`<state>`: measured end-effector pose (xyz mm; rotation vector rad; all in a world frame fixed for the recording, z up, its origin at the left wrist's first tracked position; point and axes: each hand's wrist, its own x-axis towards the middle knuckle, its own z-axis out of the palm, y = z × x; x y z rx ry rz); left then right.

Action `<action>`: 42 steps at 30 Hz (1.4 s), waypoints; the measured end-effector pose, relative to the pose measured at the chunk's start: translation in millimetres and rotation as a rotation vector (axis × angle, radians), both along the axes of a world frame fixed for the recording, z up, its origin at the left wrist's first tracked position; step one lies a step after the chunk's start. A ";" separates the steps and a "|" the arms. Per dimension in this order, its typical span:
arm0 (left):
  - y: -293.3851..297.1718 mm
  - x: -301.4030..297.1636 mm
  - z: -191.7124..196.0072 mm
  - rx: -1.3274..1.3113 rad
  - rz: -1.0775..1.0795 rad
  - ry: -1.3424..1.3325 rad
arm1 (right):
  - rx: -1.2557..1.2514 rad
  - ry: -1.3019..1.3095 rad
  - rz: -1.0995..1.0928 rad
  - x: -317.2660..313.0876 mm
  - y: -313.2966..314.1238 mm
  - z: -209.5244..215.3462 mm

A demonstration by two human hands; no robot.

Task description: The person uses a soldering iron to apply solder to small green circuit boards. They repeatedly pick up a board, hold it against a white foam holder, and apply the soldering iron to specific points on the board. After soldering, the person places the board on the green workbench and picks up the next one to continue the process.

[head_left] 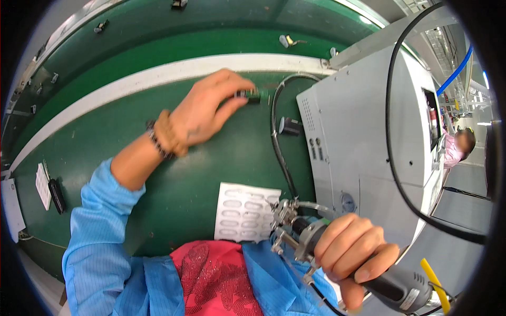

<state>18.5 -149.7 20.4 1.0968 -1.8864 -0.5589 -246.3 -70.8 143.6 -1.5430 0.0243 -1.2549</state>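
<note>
My left hand (211,105), with a cord band and a beaded bracelet at the wrist, reaches over the green bench. Its thumb and fingertips close on a small black part with green circuit board (254,97); the fingers partly hide it. My right hand (352,255) wraps round the black body of an electric screwdriver (398,287). Metal fittings and thin hoses sit at the tool's front end, which points up and left. Beside that end lies a white sheet (247,210) with rows of oval shapes.
A grey machine box (358,126) stands at the right, with a black hose (276,142) curving before it. A dark cylinder (289,126) lies by the box. Beyond the white rail (174,71), small parts rest on a green belt (211,42). Another person (457,147) is at far right.
</note>
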 end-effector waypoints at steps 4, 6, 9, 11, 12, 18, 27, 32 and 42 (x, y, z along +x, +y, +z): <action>92.7 -14.4 1.7 0.159 -0.033 0.091 | -0.045 -0.004 0.007 0.1 2.3 -1.5; 123.8 -23.3 -3.0 0.196 0.047 0.126 | -0.037 -0.045 0.010 1.7 4.9 -5.4; 145.1 -39.0 -8.9 0.184 0.058 0.162 | -0.019 -0.070 0.012 0.9 10.8 -0.9; 153.3 -48.5 -13.7 0.162 0.047 0.163 | 0.006 -0.094 0.023 1.2 14.5 -0.1; 156.1 -52.6 -16.6 0.148 0.037 0.154 | 0.002 -0.098 0.026 1.7 15.2 -0.5; 160.8 -64.8 -34.3 0.066 0.025 0.071 | -0.051 -0.055 0.018 8.7 12.6 -5.6; 158.0 -65.8 -49.0 0.120 0.031 0.135 | -0.016 0.055 0.029 28.1 6.0 -17.9; 159.5 -64.2 -50.4 0.138 0.040 0.160 | -0.017 0.084 0.048 34.4 2.6 -22.8; 158.9 -64.5 -50.3 0.157 0.034 0.181 | -0.025 0.095 0.068 37.3 -0.7 -27.3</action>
